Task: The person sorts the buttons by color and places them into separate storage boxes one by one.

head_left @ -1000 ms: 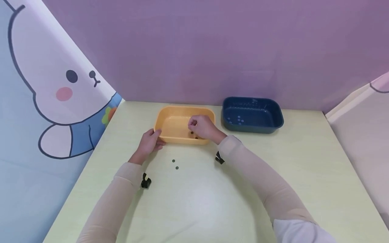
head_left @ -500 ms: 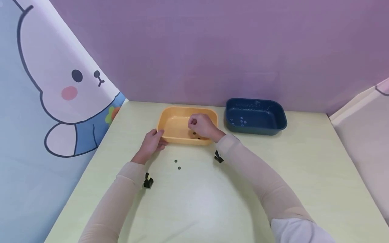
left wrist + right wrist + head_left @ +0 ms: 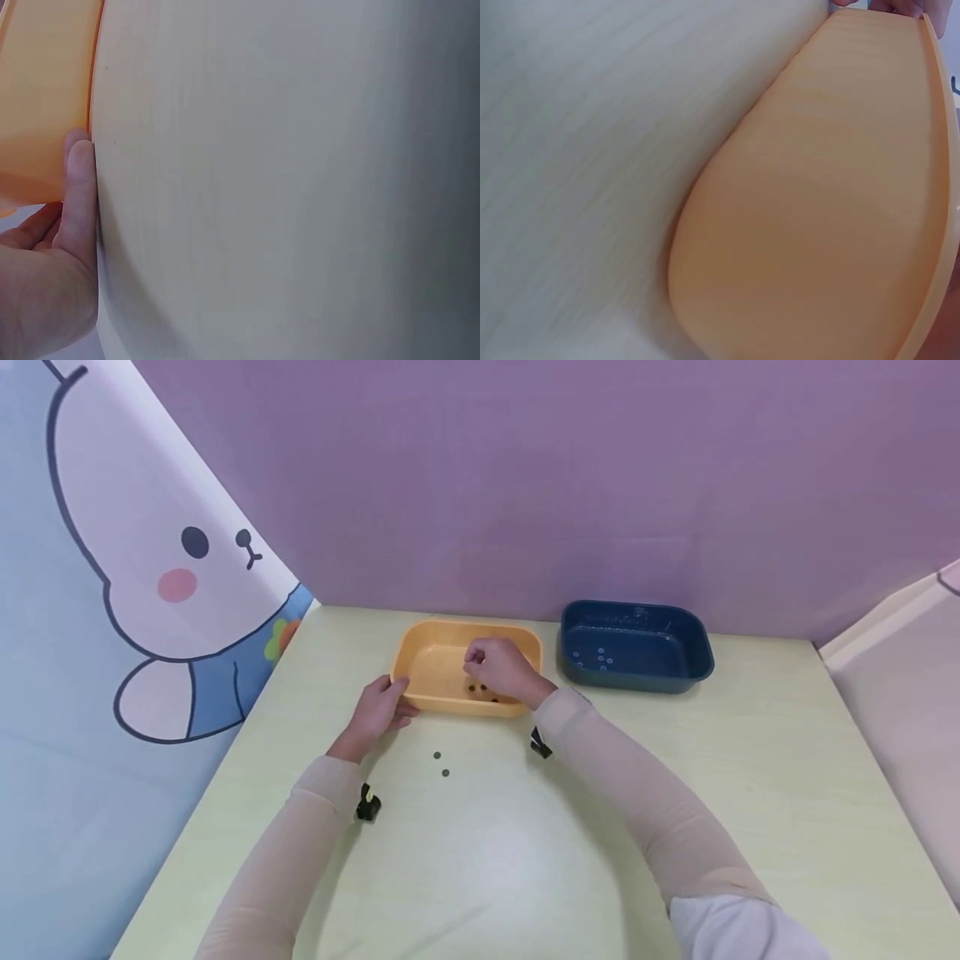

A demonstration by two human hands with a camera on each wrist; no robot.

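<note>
My left hand (image 3: 378, 706) grips the near left corner of a yellow tray (image 3: 465, 705), its thumb over the rim and fingers along the outside. In the left wrist view the left hand (image 3: 75, 202) lies against the tray's wall. Over the tray's right half hangs my right hand (image 3: 502, 667), fingers curled and thumb and forefinger tips together; nothing shows between them. Below it, small dark discs (image 3: 471, 688) lie on the tray floor. Two more dark discs (image 3: 446, 772) lie on the table in front. The right wrist view shows mostly the tray's outer wall (image 3: 802, 202).
A dark blue tray (image 3: 637, 680) stands right of the yellow one and holds several small pale-ringed discs (image 3: 602, 660). Behind both trays rises a purple wall (image 3: 487, 485). Black wrist devices (image 3: 368, 804) hang under both cuffs, close above the pale table (image 3: 487, 860).
One more dark disc shows on the yellow tray's floor, below the right fingertips. Both hands keep nearly the same place; the head view has shifted slightly.
</note>
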